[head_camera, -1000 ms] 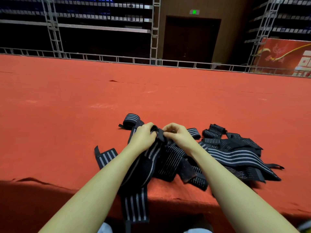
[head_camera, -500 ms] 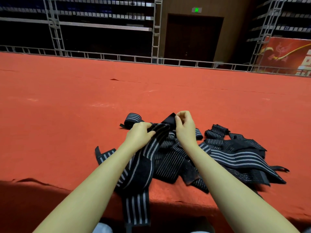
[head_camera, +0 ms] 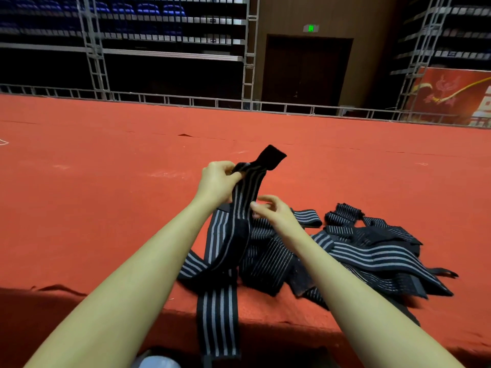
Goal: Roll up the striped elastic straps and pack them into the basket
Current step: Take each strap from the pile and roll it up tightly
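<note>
Near the front edge of the red platform (head_camera: 106, 208), the left hand (head_camera: 216, 184) pinches a limp, stretchy strap (head_camera: 245, 195) below its plain end; the right hand (head_camera: 276, 213) hovers open beside it, best gripping there to roll.

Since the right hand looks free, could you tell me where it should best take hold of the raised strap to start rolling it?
Probably the plain black end tab above the left hand: it sticks up free, so the right hand can pinch it from the right.
</note>
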`<action>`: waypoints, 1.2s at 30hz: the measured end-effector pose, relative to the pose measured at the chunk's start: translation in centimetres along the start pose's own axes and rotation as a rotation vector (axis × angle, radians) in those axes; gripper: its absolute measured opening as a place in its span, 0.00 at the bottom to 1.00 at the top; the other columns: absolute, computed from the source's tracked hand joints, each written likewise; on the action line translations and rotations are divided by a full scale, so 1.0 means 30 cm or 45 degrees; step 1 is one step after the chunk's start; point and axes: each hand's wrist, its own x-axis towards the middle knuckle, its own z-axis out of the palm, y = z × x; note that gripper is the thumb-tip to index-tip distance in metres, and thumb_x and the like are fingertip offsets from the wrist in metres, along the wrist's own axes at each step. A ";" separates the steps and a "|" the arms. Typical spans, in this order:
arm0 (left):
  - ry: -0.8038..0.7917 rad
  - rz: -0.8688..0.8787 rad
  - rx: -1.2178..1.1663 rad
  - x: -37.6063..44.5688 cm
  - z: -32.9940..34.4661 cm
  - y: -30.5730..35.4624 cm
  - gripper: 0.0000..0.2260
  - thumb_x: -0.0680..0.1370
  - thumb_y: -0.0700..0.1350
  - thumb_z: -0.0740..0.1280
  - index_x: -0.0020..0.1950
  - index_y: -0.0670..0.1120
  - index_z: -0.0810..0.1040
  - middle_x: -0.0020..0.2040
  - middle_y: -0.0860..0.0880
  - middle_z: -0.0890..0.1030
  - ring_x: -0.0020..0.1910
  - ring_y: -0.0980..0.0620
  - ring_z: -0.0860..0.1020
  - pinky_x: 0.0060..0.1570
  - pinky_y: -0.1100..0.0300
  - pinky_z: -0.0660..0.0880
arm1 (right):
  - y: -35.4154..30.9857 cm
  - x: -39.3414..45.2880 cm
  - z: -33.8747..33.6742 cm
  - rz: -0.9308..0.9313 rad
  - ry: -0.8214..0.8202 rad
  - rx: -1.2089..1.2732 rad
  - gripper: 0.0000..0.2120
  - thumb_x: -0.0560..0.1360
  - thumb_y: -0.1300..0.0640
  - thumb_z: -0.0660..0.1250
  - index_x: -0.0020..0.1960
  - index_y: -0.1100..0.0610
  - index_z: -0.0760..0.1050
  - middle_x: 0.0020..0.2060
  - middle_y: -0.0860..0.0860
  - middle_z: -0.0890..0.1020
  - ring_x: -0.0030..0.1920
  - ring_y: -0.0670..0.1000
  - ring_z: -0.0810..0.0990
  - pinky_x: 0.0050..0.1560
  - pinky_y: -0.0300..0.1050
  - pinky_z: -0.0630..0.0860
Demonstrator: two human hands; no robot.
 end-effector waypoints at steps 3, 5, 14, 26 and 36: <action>0.051 -0.002 -0.072 0.004 -0.021 0.029 0.06 0.77 0.39 0.63 0.44 0.42 0.79 0.25 0.44 0.76 0.17 0.54 0.75 0.27 0.59 0.74 | 0.004 -0.012 0.013 0.045 -0.160 -0.071 0.24 0.69 0.57 0.75 0.62 0.59 0.73 0.53 0.53 0.81 0.53 0.49 0.81 0.56 0.42 0.76; 0.058 0.008 -0.065 0.006 -0.029 0.031 0.07 0.77 0.40 0.62 0.46 0.44 0.80 0.26 0.43 0.79 0.21 0.53 0.78 0.31 0.55 0.79 | -0.009 -0.013 0.015 0.041 -0.116 -0.080 0.14 0.71 0.63 0.73 0.55 0.60 0.75 0.44 0.51 0.82 0.43 0.47 0.80 0.45 0.36 0.75; 0.020 0.140 0.047 -0.018 -0.063 0.022 0.08 0.77 0.40 0.64 0.53 0.45 0.81 0.48 0.49 0.83 0.49 0.51 0.79 0.47 0.61 0.72 | -0.218 -0.012 0.005 -0.163 0.102 0.062 0.13 0.73 0.71 0.68 0.34 0.59 0.70 0.21 0.42 0.73 0.21 0.37 0.68 0.27 0.32 0.65; 0.050 0.170 -0.092 -0.041 -0.055 0.065 0.05 0.72 0.40 0.72 0.46 0.44 0.81 0.40 0.48 0.82 0.41 0.51 0.78 0.42 0.59 0.75 | -0.229 -0.025 0.010 -0.168 0.284 0.152 0.07 0.73 0.60 0.72 0.43 0.56 0.73 0.37 0.50 0.78 0.35 0.47 0.78 0.35 0.37 0.71; 0.149 0.355 0.100 -0.047 -0.055 0.093 0.08 0.74 0.39 0.68 0.53 0.43 0.80 0.48 0.47 0.82 0.49 0.48 0.78 0.48 0.60 0.73 | -0.076 -0.105 0.031 -0.033 -0.027 -0.158 0.07 0.75 0.67 0.66 0.41 0.58 0.74 0.35 0.57 0.78 0.31 0.50 0.77 0.36 0.45 0.77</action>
